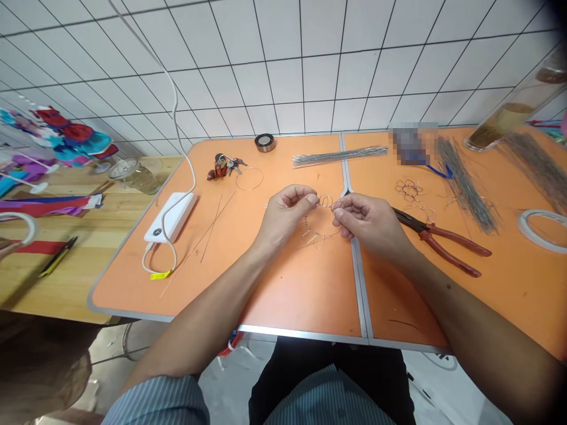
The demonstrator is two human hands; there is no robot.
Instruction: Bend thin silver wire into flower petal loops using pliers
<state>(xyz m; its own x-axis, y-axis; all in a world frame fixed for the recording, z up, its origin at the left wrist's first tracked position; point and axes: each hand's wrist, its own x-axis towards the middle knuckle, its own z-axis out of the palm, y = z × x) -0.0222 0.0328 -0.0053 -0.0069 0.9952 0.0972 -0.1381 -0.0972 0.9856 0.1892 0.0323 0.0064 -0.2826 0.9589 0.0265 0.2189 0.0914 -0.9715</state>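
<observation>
Over the middle of the orange folding table (292, 295), both my hands pinch a thin wire ring (326, 202) bent into small loops. My left hand (287, 213) grips its left side between thumb and fingertips. On the opposite side, my right hand (367, 219) is closed on the wire. The lower part of the ring, with more loops and loose wire ends, hangs between the hands. Just right of my right hand lie red-handled pliers (432, 231), their jaw tips hidden behind it. A finished-looking flower-shaped wire piece (408, 190) rests farther right.
A wire bundle (339, 156) and a thicker one (469, 186) lie at the back and right. Black tape (264, 142), keys (229, 165), a white power bank (170, 217) with cable and loose wires are around. A white ring roll (543, 230) sits right. Someone's hand (7, 247) shows far left.
</observation>
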